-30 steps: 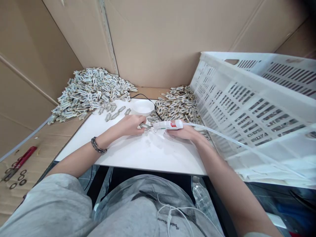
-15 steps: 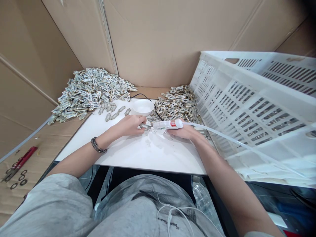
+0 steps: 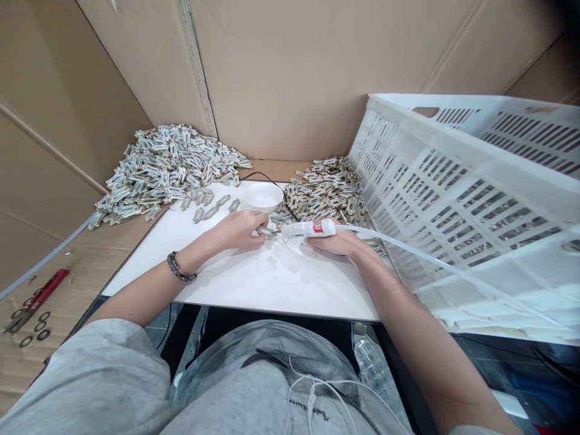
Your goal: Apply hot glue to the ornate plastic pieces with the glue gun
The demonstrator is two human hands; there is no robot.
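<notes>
My right hand is closed around a white hot glue gun, its nozzle pointing left. A long white glue stick runs out of the gun's back end toward the right. Between the fingers of my left hand is a small grey metal piece, held just at the nozzle tip. Whether nozzle and piece touch, I cannot tell. Both hands are low over the white board. Several loose pieces like the held one lie behind my left hand.
A large heap of metal pieces stands at the back left, another heap behind the gun. Between them sits a white bowl with a black cord nearby. A white slotted crate fills the right. Red-handled pliers lie far left.
</notes>
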